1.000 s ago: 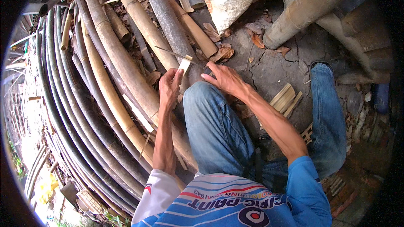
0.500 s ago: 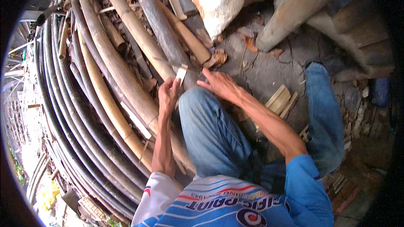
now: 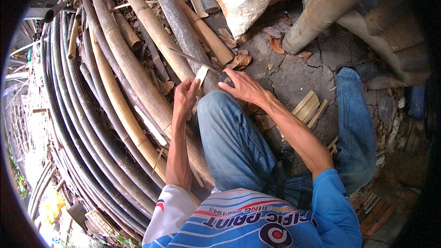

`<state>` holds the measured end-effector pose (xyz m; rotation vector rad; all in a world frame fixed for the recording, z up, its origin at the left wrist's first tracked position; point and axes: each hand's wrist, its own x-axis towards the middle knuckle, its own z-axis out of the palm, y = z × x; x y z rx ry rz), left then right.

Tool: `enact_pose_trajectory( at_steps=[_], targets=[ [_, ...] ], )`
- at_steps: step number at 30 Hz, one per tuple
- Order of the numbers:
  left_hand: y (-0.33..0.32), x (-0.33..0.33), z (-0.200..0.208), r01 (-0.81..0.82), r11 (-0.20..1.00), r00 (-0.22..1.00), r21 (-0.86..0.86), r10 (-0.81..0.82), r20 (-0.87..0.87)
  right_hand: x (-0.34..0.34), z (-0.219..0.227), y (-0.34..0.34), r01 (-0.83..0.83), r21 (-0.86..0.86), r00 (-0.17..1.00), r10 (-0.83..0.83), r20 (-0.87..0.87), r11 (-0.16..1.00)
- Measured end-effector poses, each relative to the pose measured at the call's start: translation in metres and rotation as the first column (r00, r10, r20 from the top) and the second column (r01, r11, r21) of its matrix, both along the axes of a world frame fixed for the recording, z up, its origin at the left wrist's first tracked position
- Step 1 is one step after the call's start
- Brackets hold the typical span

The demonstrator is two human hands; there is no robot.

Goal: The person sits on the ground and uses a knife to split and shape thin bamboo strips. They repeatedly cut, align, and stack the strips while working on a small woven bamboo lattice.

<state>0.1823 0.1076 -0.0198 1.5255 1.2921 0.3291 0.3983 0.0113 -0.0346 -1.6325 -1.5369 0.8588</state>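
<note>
Between the thumb and fingers of my left hand (image 3: 184, 94) is a short, pale split bamboo strip (image 3: 201, 72), pointing up and away from me. My right hand (image 3: 244, 86) is closed around the dark handle of a knife (image 3: 189, 57). Its long, thin blade reaches to the left, across the tip of the strip; whether the edge touches it I cannot tell. Both hands are just beyond my bent knee (image 3: 225, 124), above a thick grey bamboo pole (image 3: 177, 18).
Long bamboo poles (image 3: 121, 59) lie stacked on the left. Split bamboo pieces (image 3: 307, 109) rest on the cracked ground beside my right forearm. A white sack (image 3: 248, 4) stands ahead, with a thick slanting post (image 3: 321, 16) to its right. Dry leaves (image 3: 277, 46) are scattered around.
The knife blade, blurred before, now shows clearly across the strip's tip. My right hand has shifted slightly, and the left still pinches the strip. The whole view has moved a little.
</note>
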Motion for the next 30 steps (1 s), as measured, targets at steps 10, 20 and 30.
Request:
enact_pose_trajectory(
  at_steps=[10, 20, 30],
  targets=[
    [-0.001, -0.004, -0.012, 0.003, 0.998, 0.999, 0.058, -0.006, 0.038, -0.001, 0.002, 0.005, -0.084, -0.170, 0.992, 0.099, 0.077, 0.982],
    [-0.005, -0.005, -0.012, -0.057, 0.998, 0.995, -0.034, 0.060, 0.086, -0.004, 0.003, 0.006, -0.093, -0.138, 0.964, 0.123, 0.236, 0.986],
    [-0.003, -0.030, 0.005, -0.209, 0.973, 0.976, 0.101, 0.214, -0.044, -0.006, 0.009, 0.007, -0.068, -0.158, 0.968, 0.104, 0.230, 0.985]
  ],
)
